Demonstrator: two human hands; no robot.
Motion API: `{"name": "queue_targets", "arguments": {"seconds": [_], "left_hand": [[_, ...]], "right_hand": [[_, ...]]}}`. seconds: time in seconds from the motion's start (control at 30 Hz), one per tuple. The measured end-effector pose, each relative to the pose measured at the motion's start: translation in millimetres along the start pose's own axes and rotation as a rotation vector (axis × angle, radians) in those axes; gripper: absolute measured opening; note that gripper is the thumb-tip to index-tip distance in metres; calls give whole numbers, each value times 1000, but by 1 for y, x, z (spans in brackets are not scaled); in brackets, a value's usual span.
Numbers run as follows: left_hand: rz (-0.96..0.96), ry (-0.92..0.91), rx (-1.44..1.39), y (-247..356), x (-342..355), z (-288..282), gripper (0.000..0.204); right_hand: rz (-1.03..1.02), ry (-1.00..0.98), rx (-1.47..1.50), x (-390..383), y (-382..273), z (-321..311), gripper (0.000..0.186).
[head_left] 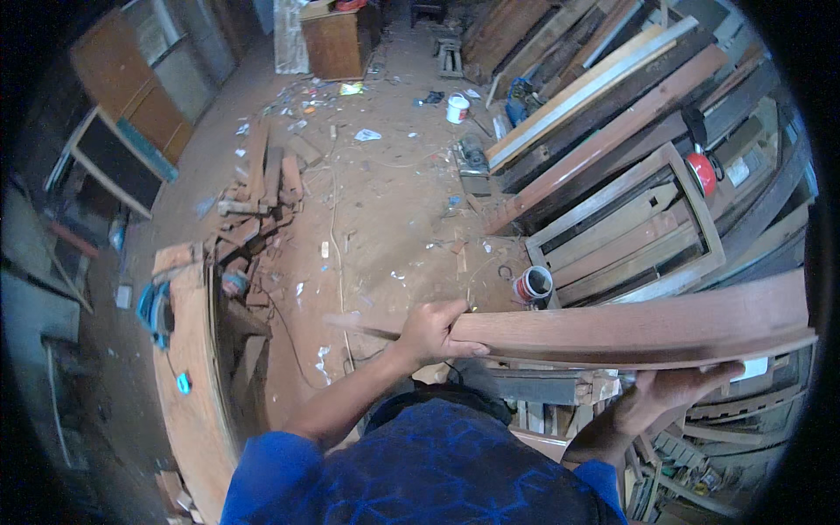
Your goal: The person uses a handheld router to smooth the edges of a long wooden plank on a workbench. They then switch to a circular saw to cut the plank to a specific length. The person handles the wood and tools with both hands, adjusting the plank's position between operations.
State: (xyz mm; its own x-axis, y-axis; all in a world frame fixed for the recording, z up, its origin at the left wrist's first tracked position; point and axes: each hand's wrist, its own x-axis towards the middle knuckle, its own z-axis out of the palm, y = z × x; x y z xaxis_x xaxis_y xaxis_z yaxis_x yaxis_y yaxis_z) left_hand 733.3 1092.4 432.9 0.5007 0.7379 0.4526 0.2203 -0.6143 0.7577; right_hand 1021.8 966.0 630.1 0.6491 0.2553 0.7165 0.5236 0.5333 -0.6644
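A long reddish-brown wooden board [630, 325], with a grooved lower edge, stretches from in front of me out to the right. My left hand [435, 334] is closed around its left end, thumb and fingers on opposite sides. Beyond that hand a thin strip [376, 331] juts leftward, dark near the hand and blurred at the tip; I cannot make out what it is or whether I hold it. My right hand [678, 391] bears the board from beneath, fingers stretched along its underside. Below the board, partly hidden, is a grey-topped bench [542, 388].
Planks [604, 131] and a wooden frame [626, 227] lean along the right. A paint bucket [533, 284] stands just beyond the board. On the left, a workbench [188, 420] carries a blue power tool [156, 315]. Wood offcuts [262, 188] and a cable [336, 227] lie on the littered floor.
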Motion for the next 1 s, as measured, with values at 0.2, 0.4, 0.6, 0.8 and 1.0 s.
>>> {"name": "queue_targets", "arguments": {"seconds": [0.2,0.4,0.6,0.8,1.0], "left_hand": [[177,-140,-105,-73,119,61,77],[284,-293,-142,-128,246,132,72],[333,-366,-220,-182,398,246,74],[349,-316,-348,-209,556,340,77],[271,-388,-361,-252,676,386,82]], "right_hand": [[-6,361,-28,100,36,-43,106],[47,12,214,134,104,-61,98],[-142,528,-122,223,251,-18,96],[-186,613,-240,332,338,27,93],[-108,727,-351,392,405,73,92]]}}
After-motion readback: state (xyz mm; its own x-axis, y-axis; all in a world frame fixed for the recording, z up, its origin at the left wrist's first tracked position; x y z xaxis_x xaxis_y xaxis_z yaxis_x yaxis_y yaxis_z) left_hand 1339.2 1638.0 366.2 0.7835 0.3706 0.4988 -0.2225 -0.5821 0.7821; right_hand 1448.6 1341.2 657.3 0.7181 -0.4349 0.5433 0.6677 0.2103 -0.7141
